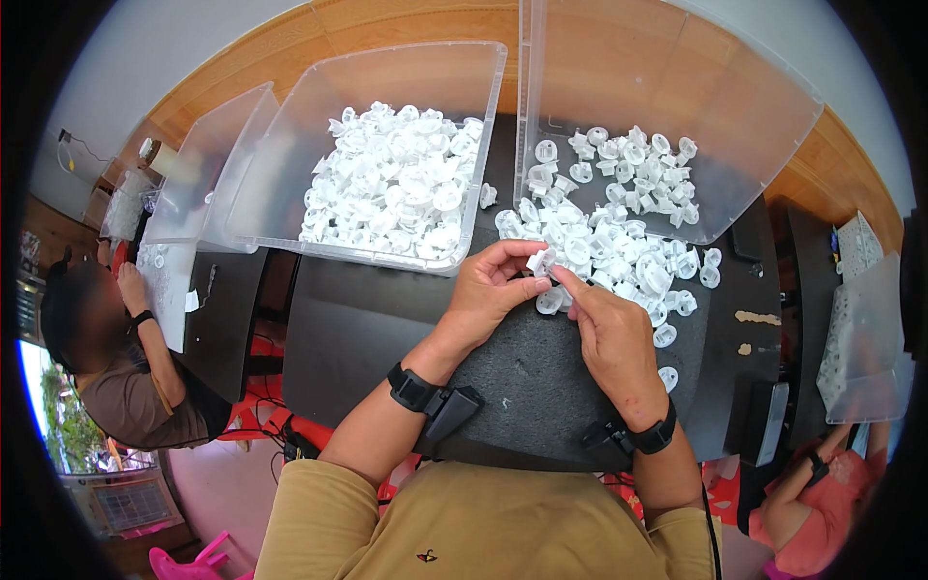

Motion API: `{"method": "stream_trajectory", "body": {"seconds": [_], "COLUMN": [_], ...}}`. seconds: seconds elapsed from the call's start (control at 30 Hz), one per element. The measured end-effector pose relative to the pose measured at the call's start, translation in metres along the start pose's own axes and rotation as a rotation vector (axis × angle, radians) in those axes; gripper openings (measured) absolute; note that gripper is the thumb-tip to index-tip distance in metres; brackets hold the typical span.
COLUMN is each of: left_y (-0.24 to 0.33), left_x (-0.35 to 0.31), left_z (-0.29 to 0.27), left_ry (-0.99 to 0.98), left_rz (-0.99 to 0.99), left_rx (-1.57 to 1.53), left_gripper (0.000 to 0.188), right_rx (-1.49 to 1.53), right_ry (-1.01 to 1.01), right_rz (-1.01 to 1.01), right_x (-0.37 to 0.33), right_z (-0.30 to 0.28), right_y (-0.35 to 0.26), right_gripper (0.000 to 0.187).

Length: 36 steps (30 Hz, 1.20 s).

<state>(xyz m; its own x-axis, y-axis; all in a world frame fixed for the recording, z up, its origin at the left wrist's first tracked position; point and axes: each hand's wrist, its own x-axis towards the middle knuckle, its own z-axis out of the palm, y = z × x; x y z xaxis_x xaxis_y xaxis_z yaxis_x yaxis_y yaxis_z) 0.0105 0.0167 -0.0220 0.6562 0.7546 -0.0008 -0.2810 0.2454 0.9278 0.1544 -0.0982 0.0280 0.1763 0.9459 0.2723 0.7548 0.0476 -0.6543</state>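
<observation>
Between the thumb and fingers of my left hand [493, 287] is a small white plastic part [541, 261], round with a stubby projection. My right hand [613, 333] meets it from the other side, its index finger against the part and its other fingers curled; whether they hold anything is hidden. Just beyond both hands spreads a loose pile of similar white plastic parts [619, 256] on a dark mat [527, 387]. A few strays lie along the right side, one near my right wrist.
A clear bin [498, 97] heaped with white parts stands at the far left, another clear bin [754, 126] with fewer parts at the far right. A grey box-shaped device [768, 425] sits by the right table edge. One person [145, 387] works at left, another [812, 503] at right.
</observation>
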Motion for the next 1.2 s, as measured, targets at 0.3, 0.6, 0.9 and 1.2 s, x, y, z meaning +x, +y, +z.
{"method": "stream_trajectory", "body": {"seconds": [0.3, 0.6, 0.9, 1.2], "left_y": [-0.001, -0.002, -0.002, -0.001], "left_x": [0.000, -0.001, -0.001, 0.000], "left_z": [0.001, 0.002, 0.002, 0.002], "left_ry": [0.008, 0.021, 0.028, 0.058], "left_rz": [0.046, 0.089, 0.100, 0.005], "left_rx": [0.027, 0.116, 0.211, 0.106], "left_gripper": [0.038, 0.038, 0.037, 0.039], "right_rx": [-0.009, -0.124, -0.309, -0.137], "right_ry": [0.001, -0.022, -0.053, 0.059], "right_rz": [-0.004, 0.009, -0.032, -0.054], "right_x": [0.000, -0.002, -0.003, -0.001], "right_z": [0.000, -0.002, -0.004, -0.002], "right_y": [0.000, -0.006, -0.007, 0.001], "right_gripper": [0.045, 0.046, 0.043, 0.046]}}
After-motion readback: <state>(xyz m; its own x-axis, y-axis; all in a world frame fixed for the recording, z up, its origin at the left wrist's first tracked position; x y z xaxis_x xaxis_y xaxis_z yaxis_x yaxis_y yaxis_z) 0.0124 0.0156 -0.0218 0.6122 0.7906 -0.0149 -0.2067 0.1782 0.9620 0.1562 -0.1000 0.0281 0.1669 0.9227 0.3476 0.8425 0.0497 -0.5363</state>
